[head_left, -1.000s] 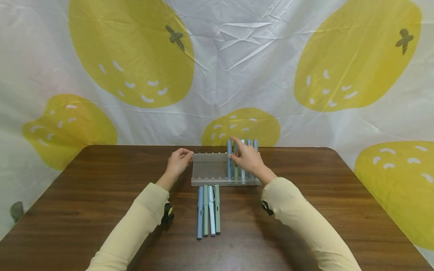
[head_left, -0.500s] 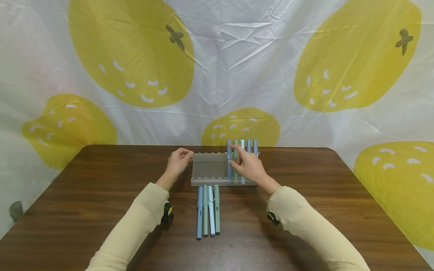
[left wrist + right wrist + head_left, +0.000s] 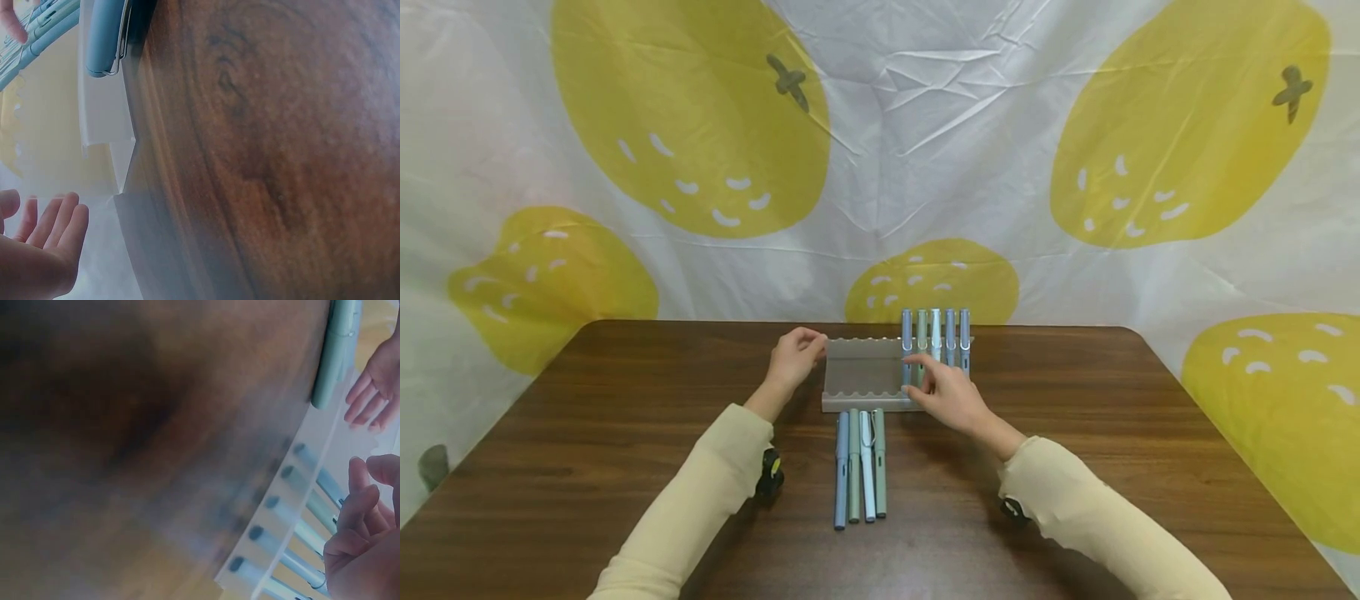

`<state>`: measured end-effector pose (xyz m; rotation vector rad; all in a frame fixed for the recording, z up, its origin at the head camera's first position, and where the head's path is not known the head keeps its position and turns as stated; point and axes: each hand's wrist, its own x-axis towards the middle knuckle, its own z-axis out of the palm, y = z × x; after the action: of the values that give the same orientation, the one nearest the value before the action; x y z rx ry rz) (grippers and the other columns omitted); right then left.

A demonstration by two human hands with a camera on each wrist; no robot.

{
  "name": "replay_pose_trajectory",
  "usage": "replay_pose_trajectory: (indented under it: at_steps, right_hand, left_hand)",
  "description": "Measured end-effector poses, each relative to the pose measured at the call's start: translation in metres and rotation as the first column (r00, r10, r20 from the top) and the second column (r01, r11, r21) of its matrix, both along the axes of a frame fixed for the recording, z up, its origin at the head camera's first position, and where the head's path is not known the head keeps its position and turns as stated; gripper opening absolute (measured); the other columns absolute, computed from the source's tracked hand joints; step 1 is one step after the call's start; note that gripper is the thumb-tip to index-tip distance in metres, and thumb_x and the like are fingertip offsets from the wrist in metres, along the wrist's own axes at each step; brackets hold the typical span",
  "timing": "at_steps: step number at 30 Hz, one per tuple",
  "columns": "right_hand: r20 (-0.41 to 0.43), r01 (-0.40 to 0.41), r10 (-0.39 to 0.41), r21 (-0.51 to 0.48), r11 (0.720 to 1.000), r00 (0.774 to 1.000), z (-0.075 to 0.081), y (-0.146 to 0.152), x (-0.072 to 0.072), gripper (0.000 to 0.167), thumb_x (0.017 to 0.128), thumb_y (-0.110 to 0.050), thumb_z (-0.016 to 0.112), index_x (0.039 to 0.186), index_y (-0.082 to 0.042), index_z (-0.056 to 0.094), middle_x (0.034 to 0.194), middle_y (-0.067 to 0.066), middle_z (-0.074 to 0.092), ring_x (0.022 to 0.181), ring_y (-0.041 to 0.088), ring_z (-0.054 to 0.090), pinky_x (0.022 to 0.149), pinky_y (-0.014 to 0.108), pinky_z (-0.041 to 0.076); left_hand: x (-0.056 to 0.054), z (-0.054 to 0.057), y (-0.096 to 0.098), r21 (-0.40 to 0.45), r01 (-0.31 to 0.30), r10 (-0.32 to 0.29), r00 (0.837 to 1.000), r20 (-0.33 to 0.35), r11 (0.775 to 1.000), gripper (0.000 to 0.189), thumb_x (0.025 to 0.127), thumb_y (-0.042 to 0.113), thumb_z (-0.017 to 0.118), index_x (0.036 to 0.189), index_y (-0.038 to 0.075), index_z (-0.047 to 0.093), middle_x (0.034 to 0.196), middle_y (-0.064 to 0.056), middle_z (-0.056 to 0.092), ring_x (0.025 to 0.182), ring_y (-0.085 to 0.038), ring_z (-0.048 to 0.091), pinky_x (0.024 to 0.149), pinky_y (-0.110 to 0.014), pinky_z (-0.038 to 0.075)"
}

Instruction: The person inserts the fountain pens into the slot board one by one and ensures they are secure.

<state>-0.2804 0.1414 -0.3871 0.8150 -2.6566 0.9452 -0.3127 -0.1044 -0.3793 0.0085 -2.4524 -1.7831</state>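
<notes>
Loose pens: four (image 3: 854,467), blue, green, white and green, lying side by side on the table (image 3: 587,433), just in front of the rack.
Risk to loose pens: they look round, so a cuff or fingertip brushing them could fan the row or set one rolling.
Right hand (image 3: 953,395): released, fingers bent loosely, thumb and forefinger apart with nothing between; in front of the racked pens, contact unclear.
Rack (image 3: 862,368): clear plastic with scalloped edges, bare on its left half.
Left hand (image 3: 793,360): not clenched, fingers mostly straight, tips at the rack's left edge; how firmly they press, I can't tell.
Risk to rack: it looks light, so a sideways push from those fingertips could slide or twist it.
Racked pens: five (image 3: 936,329), leaning back, caps up, in the right half.
Risk to racked pens: a bent finger catching a clip could lift one from its notch.
Backdrop: lemon-print cloth (image 3: 880,150).
</notes>
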Motion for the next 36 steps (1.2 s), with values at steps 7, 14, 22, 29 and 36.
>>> replay_pose_trajectory:
  at_steps: [7,14,22,29,36]
  right_hand:
    - [0.079,-0.059,0.060,-0.015,0.998,0.995,-0.003,0.001,0.007,0.033,0.082,-0.013,0.061,0.113,-0.005,0.054,0.055,-0.009,0.051,0.044,0.008,0.044,0.038,0.022,0.034]
    - [0.173,-0.097,0.100,-0.025,0.995,0.980,-0.005,-0.002,0.013,0.034,0.082,-0.015,0.062,0.113,-0.003,0.053,0.058,-0.005,0.054,0.045,0.009,0.047,0.039,0.024,0.038]
    - [0.318,-0.132,0.133,-0.026,0.991,0.939,-0.008,-0.006,0.018,0.032,0.084,-0.017,0.061,0.113,-0.005,0.053,0.061,-0.001,0.057,0.049,0.014,0.053,0.042,0.027,0.044]
    - [0.340,-0.178,0.170,-0.007,0.984,0.925,-0.009,-0.012,0.020,0.031,0.085,-0.018,0.059,0.111,-0.001,0.053,0.062,-0.001,0.057,0.044,0.014,0.051,0.039,0.027,0.045]
    - [0.288,-0.201,0.173,0.069,0.977,0.942,-0.010,-0.022,0.022,0.033,0.085,-0.021,0.059,0.110,-0.001,0.054,0.060,-0.004,0.054,0.042,0.009,0.048,0.040,0.026,0.042]
  left_hand:
    - [-0.001,0.000,0.000,0.007,-0.011,0.011,1.000,-0.006,1.000,0.023,0.090,0.018,0.052,0.100,-0.002,0.056,0.101,-0.019,0.061,0.093,-0.026,0.058,0.076,-0.036,0.047]
    - [-0.002,-0.002,-0.001,0.012,-0.003,0.004,0.999,-0.043,1.000,0.023,0.089,0.021,0.054,0.097,-0.001,0.058,0.097,-0.017,0.062,0.089,-0.024,0.060,0.073,-0.032,0.048]
    - [0.000,0.000,0.000,0.005,-0.007,0.007,1.000,-0.004,1.000,0.024,0.090,0.017,0.052,0.101,-0.003,0.055,0.103,-0.021,0.060,0.095,-0.028,0.058,0.077,-0.036,0.047]
    - [0.000,0.001,0.001,0.011,-0.008,0.009,1.000,-0.007,1.000,0.022,0.090,0.015,0.052,0.100,-0.004,0.056,0.104,-0.023,0.059,0.094,-0.028,0.058,0.076,-0.036,0.047]
    - [0.001,0.001,0.001,0.017,0.002,-0.002,1.000,-0.001,1.000,0.023,0.090,0.017,0.051,0.101,-0.003,0.055,0.104,-0.022,0.059,0.094,-0.028,0.058,0.076,-0.036,0.047]
